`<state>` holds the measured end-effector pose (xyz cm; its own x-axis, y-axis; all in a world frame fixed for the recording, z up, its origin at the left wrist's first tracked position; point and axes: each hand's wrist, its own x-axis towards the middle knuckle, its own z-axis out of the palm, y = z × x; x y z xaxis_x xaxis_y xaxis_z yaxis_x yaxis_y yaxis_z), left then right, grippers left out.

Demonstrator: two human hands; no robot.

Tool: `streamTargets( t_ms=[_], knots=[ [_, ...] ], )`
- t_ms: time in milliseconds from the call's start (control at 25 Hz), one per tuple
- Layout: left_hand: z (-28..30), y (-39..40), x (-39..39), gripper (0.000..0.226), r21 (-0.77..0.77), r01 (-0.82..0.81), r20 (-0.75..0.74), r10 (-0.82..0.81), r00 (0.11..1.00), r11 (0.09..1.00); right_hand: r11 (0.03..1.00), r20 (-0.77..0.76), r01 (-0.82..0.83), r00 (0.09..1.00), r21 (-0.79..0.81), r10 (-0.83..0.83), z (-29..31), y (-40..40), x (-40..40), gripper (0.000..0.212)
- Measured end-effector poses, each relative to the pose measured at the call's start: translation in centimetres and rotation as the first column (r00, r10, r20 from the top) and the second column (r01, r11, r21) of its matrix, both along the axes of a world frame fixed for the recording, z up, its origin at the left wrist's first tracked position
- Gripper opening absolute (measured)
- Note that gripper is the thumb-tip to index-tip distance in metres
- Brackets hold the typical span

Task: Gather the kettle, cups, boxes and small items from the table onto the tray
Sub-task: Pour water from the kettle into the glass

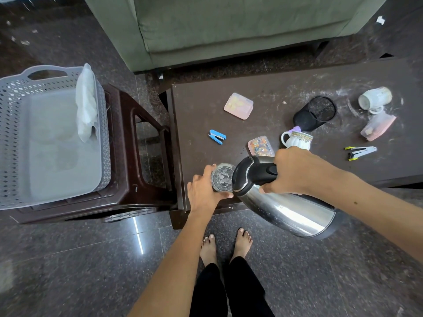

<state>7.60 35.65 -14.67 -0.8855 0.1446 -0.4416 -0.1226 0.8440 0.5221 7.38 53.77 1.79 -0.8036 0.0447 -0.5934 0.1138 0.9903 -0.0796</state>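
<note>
A steel kettle [283, 202] hangs tilted past the near edge of the table [206, 104], its black handle gripped by the right hand [295, 170]. The left hand [203, 191] curls around a glass [222, 177] just beside the kettle's lid. Beyond the kettle stand 1 cup [297, 140] and a box [261, 146]; the tray [45, 138] sits well left.

- One kettle [283, 197]
- One glass [222, 177]
- Two cups: one upright [297, 140], one on its side [374, 99]
- Three small boxes [238, 106] [261, 146] [377, 128]
- Two staplers [217, 136] [360, 152]
- One mesh holder [314, 113]
- One tray [52, 138]
</note>
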Motion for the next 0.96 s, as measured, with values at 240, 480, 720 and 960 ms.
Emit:
streamTargets(
  t_ms=[240, 480, 720, 960],
  knots=[
    [-0.2, -0.1, 0.0, 0.078, -0.002, 0.003, -0.01, -0.003, 1.0, 1.0, 0.999, -0.004, -0.003, 1.0, 0.037, 0.003, 0.4, -0.9, 0.3, 0.048],
    [-0.4, -0.2, 0.1, 0.078, 0.011, -0.005, -0.015, 0.005, 1.0, 1.0, 1.0, -0.028, 0.017, 0.999, 0.024, -0.016, 0.5, -1.7, 0.0, 0.048],
    [-0.2, -0.2, 0.1, 0.073, -0.002, 0.01, -0.046, -0.01, 0.999, 1.0, 1.0, -0.024, 0.018, 1.0, 0.012, -0.018, 0.8, -2.0, 0.4, 0.048],
    [-0.4, -0.2, 0.2, 0.076, 0.007, -0.003, -0.028, 0.003, 1.0, 1.0, 1.0, -0.034, 0.027, 0.999, 0.002, -0.027, 0.9, -1.4, 0.9, 0.05]
  ],
)
